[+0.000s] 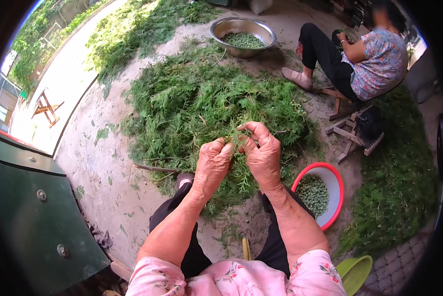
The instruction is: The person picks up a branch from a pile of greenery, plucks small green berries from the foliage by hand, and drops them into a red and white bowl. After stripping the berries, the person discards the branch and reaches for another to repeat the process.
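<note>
Head cam: left hand (212, 162) and right hand (262, 152) both pinch a green sprig (237, 143) held left of the red basin (334, 178), so plucked bits could miss it, hitting dirt (108, 182).

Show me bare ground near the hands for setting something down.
Free: bare ground between branch pile and green metal panel, leftward. Crowded: the pile ahead, where left hand and right hand pinch a sprig; red basin rightward.
</note>
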{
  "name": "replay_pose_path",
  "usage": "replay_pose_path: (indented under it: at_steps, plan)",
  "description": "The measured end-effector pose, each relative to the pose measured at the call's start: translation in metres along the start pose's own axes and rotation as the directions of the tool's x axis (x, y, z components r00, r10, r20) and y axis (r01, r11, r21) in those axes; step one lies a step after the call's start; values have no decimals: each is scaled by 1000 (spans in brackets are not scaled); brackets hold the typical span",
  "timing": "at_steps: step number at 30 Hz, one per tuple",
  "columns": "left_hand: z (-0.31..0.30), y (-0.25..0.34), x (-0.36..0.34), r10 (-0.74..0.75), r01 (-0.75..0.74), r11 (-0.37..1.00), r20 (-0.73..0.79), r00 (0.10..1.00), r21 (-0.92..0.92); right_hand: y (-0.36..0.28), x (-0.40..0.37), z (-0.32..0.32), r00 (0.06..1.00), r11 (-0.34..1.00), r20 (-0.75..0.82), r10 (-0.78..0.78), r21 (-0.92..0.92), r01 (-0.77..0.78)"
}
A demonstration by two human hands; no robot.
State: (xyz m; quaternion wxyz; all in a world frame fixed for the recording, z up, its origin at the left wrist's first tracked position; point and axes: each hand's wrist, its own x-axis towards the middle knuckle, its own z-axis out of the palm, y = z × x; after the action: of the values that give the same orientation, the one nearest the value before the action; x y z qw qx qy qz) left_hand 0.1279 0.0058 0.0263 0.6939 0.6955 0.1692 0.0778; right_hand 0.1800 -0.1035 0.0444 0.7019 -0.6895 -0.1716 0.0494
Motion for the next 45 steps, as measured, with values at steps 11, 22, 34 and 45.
replay_pose_path:
  at_steps: [11, 22, 34, 45]
  plan:
    - [-3, 4, -2, -149, 142, 975, -26, 989, -173, -1, 6, -12, 918, 796, 217, 331, 458, -395]
    - [-31, 9, 12, -225, 223, 674, 92, 970, -704, 14, 24, -53, 928, 490, 216, 305, 799, -347]
    - [-51, 6, 26, -160, 200, 588, 130, 979, -784, 15, 20, -49, 895, 907, 156, 418, -21, -421]
    - [-70, 9, 33, 66, 137, 418, 181, 981, -898, 56, 9, -38, 735, 654, 183, 653, 353, -669]
